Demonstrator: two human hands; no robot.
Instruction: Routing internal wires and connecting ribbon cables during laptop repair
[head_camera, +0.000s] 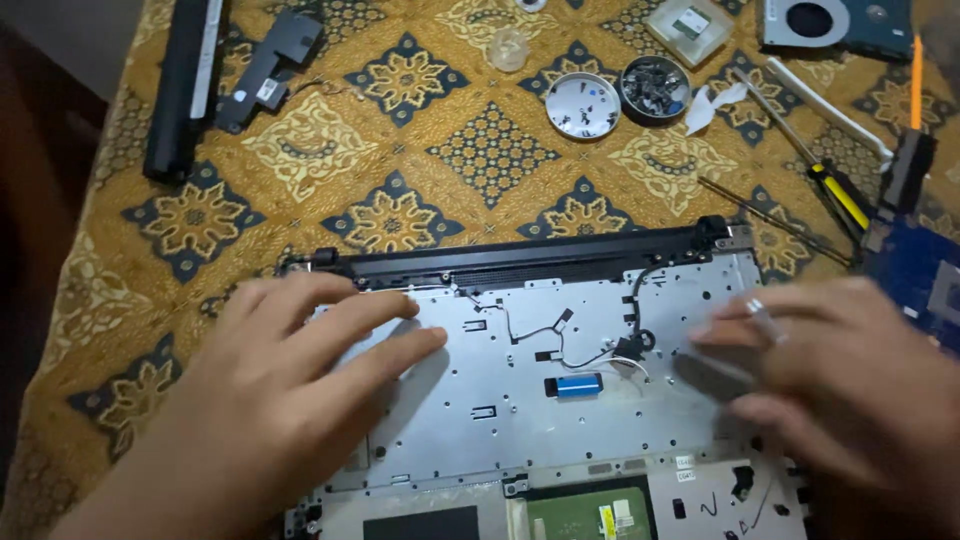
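Head view | left hand (290, 370) spread flat on opened laptop chassis (520, 420) | right hand (840, 370) fingers loosely spread, touching chassis's right side | patterned cloth (420, 140) lay beyond.

Laptop chassis (560, 420) bottom cut off, right hand (850, 370) blurred

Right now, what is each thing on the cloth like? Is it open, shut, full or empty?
Laptop: opened up, insides and wires showing.
Left hand: flat on the laptop's metal plate, fingers spread, holding nothing.
Right hand: blurred, resting on the plate; grip unclear.
Round tin: open, full of small dark parts.
Round lid: lying beside the tin, nearly empty.
Fan: out, lying apart.
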